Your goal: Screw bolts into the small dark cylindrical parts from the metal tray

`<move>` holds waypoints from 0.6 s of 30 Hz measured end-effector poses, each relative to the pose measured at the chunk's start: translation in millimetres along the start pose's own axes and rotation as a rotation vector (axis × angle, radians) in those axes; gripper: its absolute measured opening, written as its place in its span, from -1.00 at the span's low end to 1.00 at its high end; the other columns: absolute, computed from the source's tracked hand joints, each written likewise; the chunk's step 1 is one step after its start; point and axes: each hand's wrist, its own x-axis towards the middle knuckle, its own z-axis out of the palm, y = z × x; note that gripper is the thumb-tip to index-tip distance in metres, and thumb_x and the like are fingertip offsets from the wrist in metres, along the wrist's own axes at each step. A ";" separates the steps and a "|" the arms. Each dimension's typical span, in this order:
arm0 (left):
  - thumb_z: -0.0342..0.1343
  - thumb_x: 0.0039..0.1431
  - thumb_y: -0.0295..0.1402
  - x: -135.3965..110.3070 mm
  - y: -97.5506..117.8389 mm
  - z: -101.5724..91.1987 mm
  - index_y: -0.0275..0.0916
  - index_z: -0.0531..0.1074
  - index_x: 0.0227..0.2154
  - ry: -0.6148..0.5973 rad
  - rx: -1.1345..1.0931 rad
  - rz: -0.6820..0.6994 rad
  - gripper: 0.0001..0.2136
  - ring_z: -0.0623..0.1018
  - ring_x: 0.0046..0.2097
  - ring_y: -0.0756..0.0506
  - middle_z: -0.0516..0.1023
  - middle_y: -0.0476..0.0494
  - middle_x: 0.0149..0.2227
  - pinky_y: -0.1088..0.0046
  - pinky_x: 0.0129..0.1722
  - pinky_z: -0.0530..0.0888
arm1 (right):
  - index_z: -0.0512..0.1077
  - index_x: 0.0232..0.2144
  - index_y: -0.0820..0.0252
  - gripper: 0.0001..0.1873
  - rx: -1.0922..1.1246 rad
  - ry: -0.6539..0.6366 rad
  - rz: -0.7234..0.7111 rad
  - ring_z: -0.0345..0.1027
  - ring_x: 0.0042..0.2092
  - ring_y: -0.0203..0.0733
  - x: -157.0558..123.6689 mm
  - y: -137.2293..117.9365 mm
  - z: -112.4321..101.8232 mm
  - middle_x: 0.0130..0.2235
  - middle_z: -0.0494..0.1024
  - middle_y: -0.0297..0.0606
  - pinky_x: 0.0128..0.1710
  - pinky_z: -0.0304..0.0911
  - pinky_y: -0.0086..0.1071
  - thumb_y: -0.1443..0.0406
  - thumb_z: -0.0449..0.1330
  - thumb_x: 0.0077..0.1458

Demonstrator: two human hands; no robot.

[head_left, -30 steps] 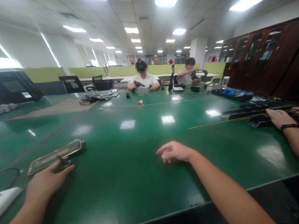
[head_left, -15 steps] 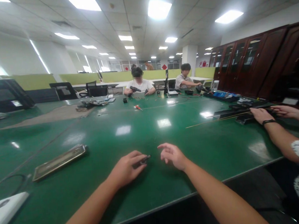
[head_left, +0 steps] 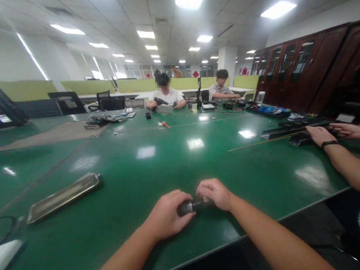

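My left hand [head_left: 173, 213] is closed around a dark cylindrical object [head_left: 187, 208] with a silvery band, held low over the green table. A thinner dark part of it points right, to my right hand [head_left: 215, 195]. That hand's fingers are curled over the thin end, with the contact partly hidden and blurred. What kind of object it is cannot be made out.
A long metal-edged tray-like piece [head_left: 64, 196] lies left on the green table [head_left: 123, 167]. A white object [head_left: 5, 256] is at the near left corner. An orange screwdriver [head_left: 166, 125] lies farther off. At right, a co-worker's hands [head_left: 320, 135] are by a thin yellowish rod [head_left: 260, 143].
My left hand has moved right, bringing the dark cylindrical object along. My right hand, earlier apart with a finger extended, has curled in at the object's thin end. The view has shifted slightly.
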 end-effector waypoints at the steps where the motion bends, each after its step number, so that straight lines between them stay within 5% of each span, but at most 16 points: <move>1: 0.22 0.12 -0.31 0.0 0.9 -0.3 -0.19 0.52 -0.19 0.000 -0.009 0.006 -0.81 0.52 -0.29 -0.10 0.55 -0.11 -0.32 0.39 -0.28 0.44 | 0.53 -0.40 0.27 -0.49 -0.017 -0.005 -0.005 0.30 -0.45 -0.26 -0.7 -1.4 -0.1 -0.50 0.44 -0.32 -0.39 0.19 -0.41 -0.04 0.10 0.28; 18: 0.29 0.11 -0.29 2.6 -11.5 2.3 -0.16 0.56 -0.15 0.029 -0.147 -0.072 -0.77 0.58 -0.22 -0.10 0.62 -0.10 -0.25 0.36 -0.19 0.47 | 0.57 -0.44 0.21 -0.75 -0.244 -0.118 -0.059 0.32 -0.40 -0.24 3.7 -3.3 9.4 -0.46 0.50 -0.31 -0.37 0.10 -0.40 0.20 0.20 0.18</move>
